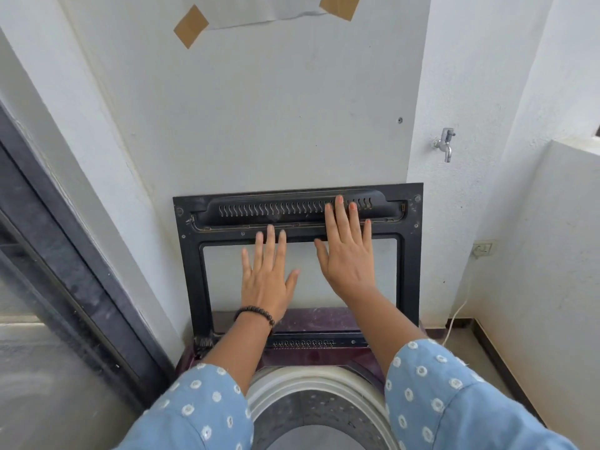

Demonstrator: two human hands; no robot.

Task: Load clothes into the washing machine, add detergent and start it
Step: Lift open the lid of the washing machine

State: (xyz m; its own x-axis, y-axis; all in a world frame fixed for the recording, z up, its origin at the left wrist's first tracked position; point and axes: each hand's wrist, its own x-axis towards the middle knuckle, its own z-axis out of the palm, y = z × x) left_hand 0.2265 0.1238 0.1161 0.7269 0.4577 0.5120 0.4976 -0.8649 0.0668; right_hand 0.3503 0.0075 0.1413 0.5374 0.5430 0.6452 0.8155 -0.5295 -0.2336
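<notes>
Top-loader washing machine (pixel 324 355) with lid (pixel 188 254) flipped up against the wall, left hand (pixel 268 280) and right hand (pixel 349 254) both spread flat on it, drum (pixel 311 407) open below

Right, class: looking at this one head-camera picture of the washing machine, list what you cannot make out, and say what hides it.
- Drum contents, head view: the bottom edge and both sleeves cut it off.
- Control panel, head view: not in view, so its settings cannot be read.
- Paper taped to the wall, head view: the top edge cuts it off.
- Whether the left hand and right hand press the raised lid or hover near it: one view cannot tell.
</notes>
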